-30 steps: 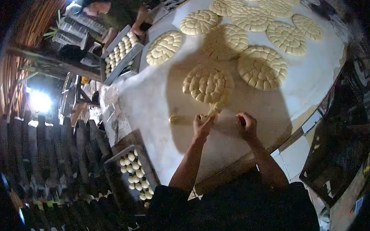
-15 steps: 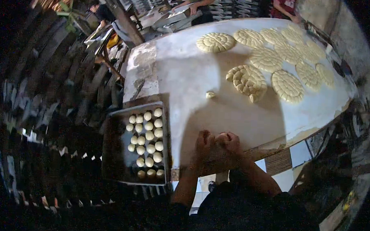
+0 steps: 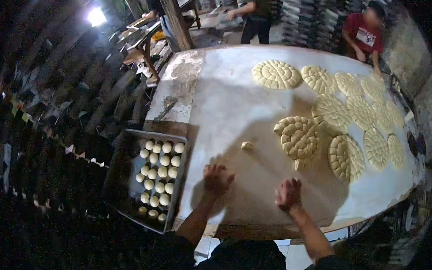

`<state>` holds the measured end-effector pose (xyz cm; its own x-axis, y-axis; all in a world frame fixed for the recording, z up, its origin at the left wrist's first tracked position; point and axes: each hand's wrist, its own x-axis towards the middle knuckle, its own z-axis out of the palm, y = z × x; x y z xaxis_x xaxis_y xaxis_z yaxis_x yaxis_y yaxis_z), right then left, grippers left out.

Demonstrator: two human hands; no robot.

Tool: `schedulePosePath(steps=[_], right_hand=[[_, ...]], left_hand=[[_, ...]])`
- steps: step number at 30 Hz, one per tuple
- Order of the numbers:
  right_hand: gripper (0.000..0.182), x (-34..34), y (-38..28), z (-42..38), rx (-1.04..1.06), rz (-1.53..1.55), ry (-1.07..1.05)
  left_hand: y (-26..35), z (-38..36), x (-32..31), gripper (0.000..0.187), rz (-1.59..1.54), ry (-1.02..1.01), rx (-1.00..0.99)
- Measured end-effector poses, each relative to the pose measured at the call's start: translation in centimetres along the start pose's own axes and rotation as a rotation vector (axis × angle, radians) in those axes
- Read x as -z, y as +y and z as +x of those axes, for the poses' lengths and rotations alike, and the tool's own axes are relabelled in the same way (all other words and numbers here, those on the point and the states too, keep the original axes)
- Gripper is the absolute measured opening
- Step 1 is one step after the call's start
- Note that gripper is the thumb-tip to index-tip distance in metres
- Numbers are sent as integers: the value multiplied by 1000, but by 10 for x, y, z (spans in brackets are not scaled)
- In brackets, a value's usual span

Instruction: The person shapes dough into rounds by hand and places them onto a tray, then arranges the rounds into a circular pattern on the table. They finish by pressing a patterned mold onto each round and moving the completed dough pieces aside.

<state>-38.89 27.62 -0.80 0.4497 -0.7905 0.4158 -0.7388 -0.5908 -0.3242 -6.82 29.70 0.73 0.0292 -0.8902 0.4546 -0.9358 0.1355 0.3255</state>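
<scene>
My left hand [image 3: 217,179] is low over the near part of the pale worktop, fingers spread and thumb out, with nothing visible in it. To its right, my right hand [image 3: 288,194] is above the same surface; its fingers are loosely bent and somewhat apart, and nothing shows in them. A small dough piece [image 3: 247,145] lies beyond and between my hands. Past my right hand sits a round slab of dough [image 3: 299,137] scored into segments, with a small dough piece [image 3: 299,164] at its near edge.
A metal tray [image 3: 182,182] with several dough balls [image 3: 163,172] stands at the worktop's left. More scored dough rounds [image 3: 276,74] cover the far and right side of the worktop [image 3: 217,101]. A person in a red shirt [image 3: 366,38] stands at the far right edge; others work behind.
My hands, close together near the front edge before, have separated and moved farther onto the worktop, left and right. The view has shifted, and the person in red now shows more fully.
</scene>
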Motion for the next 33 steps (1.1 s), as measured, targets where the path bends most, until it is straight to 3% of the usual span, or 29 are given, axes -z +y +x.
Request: schedulePosePath(steps=[2,4,6,9,10,12,13,15,17,18,19,20,22,24,26,27,29,30,31,33], right_hand=[[26,-33,-17,27,-139,154,100],[28,-68,-44,17,-2,97,38],[29,-90,-38,-25,223,-35,-65],[25,-56,1,-45,360,349,-258],[24,-35,13,-29,181,551,-426],[22,-6,26,11,-331,937,-693],[21,-8,24,27,-125,832,-601],[20,-43,17,39,433,382,-146],[20,-76,13,59,336,536,-350],[22,-76,10,82,245,462,-236],[24,-77,6,109,149,392,-120],[26,-84,2,136,24,376,-71],[27,-101,-3,165,-101,363,-78],[27,-128,-2,181,-61,355,-185],[23,-93,-11,181,-107,446,-425],[22,-103,-12,168,30,451,-396],[22,-96,-10,150,210,574,-356],[22,-66,-7,147,238,698,-350],[20,-41,1,147,165,784,-397],[17,-2,20,143,1,896,-492]], left_hand=[[45,10,-14,28,-168,-94,212],[85,16,-7,24,-291,-227,331],[81,-52,-30,22,7,-254,67],[33,-106,-21,22,256,-374,-241],[20,-100,0,25,264,-426,-178],[-23,-69,-7,30,404,-341,-42],[-28,-46,-16,31,349,-236,60],[-3,13,-31,33,29,6,279],[6,-10,-59,34,-261,84,500],[21,-22,-59,32,-77,-78,409],[36,-39,-58,26,184,-52,132],[65,-37,-34,23,-24,-193,385],[38,-101,-53,23,-313,-136,481],[31,-89,-49,30,-427,-78,616],[59,-26,-30,39,-449,80,735],[91,18,-4,53,-564,43,786],[98,45,0,51,-653,-84,704],[110,59,6,43,-716,-270,755],[101,51,-15,33,-743,-291,553],[107,45,-29,26,-696,-411,583]])
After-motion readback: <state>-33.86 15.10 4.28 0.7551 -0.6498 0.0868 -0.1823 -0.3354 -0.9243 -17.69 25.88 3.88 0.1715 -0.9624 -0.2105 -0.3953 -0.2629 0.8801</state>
